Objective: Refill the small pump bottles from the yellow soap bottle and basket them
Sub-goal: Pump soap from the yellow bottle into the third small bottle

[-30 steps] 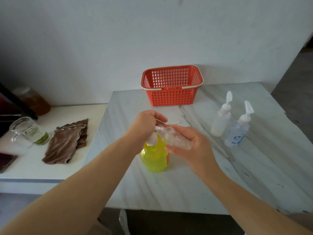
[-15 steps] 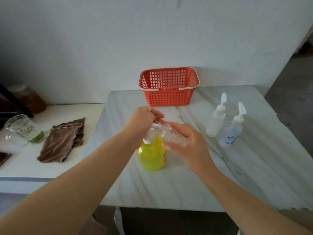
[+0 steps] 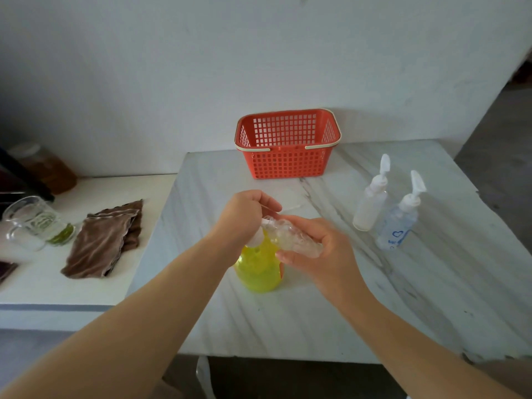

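Note:
A yellow soap bottle (image 3: 260, 269) stands upright on the marble table (image 3: 316, 312), partly hidden behind my hands. My right hand (image 3: 322, 254) holds a small clear bottle (image 3: 293, 239) tilted almost flat above it, neck pointing left. My left hand (image 3: 244, 217) is closed around the white pump cap at that neck. Two more small pump bottles stand upright at the right: a milky one (image 3: 370, 205) and a clear one with a blue heart (image 3: 398, 226). An orange basket (image 3: 288, 165) sits at the table's back, nothing visible inside.
To the left is a lower white counter (image 3: 43, 286) with a folded brown cloth (image 3: 105, 240), a glass measuring jug (image 3: 34, 223) and an amber jar (image 3: 47, 168). A white wall stands close behind the basket. The table's front edge is near me.
The whole view has shifted slightly as my head moved. My hands stay at the small bottle's cap above the yellow bottle, with only small shifts of the fingers.

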`<state>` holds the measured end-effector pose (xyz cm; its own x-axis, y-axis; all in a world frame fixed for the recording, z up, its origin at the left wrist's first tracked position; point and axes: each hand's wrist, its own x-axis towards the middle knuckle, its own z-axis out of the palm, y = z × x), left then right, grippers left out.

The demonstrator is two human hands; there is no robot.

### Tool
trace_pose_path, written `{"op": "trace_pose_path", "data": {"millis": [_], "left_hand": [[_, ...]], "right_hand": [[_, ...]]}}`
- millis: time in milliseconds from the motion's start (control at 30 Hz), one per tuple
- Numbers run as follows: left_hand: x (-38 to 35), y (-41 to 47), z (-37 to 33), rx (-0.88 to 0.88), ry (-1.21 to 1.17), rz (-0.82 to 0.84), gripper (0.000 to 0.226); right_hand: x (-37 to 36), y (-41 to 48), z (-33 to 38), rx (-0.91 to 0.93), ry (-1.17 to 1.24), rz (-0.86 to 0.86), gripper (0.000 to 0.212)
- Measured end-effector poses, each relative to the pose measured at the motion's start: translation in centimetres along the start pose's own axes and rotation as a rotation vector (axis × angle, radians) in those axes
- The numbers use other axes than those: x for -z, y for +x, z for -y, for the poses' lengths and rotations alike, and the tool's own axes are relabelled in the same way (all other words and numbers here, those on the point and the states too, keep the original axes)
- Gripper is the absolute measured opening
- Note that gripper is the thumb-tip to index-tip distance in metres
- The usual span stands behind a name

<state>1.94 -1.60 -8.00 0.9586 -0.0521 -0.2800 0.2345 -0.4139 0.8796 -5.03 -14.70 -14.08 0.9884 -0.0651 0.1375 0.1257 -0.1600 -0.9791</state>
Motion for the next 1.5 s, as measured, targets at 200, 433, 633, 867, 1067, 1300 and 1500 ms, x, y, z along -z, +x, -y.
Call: {"op": "trace_pose_path", "data": {"millis": [200, 433, 633, 867, 1067, 1300, 1500], "left_hand": [[0.1, -0.5, -1.2, 0.004, -0.027, -0.02, 0.038], [0.3, -0.3, -1.5, -0.009, -0.014, -0.043, 0.036], [0.0, -0.4, 0.0, -0.008, -0.009, -0.047, 0.04], [0.0, -0.7, -0.5, 0.044, -0.007, -0.033, 0.038], [0.4, -1.3, -2.3, 0.057, 0.022, 0.011, 0.034], [0.0, -0.8, -1.3, 0.065, 0.067, -0.032, 0.038], [-0.1, -1.0, -0.7, 0.061, 0.053, -0.051, 0.036]], "right_hand": [[0.2, 0.3, 0.5, 0.032, 0.012, -0.007, 0.055], [0.3, 0.4, 0.9, 0.056, 0.001, -0.019, 0.05], [0.1, 0.0, 0.2, 0.02, -0.015, -0.022, 0.052], [0.2, 0.1, 0.5, 0.016, -0.043, -0.016, 0.052], [0.8, 0.5, 1.5, 0.058, -0.087, -0.026, 0.052], [0.7, 0.3, 0.8, 0.046, -0.052, -0.008, 0.054], [0.6, 0.3, 0.5, 0.046, -0.087, -0.017, 0.053]]}}
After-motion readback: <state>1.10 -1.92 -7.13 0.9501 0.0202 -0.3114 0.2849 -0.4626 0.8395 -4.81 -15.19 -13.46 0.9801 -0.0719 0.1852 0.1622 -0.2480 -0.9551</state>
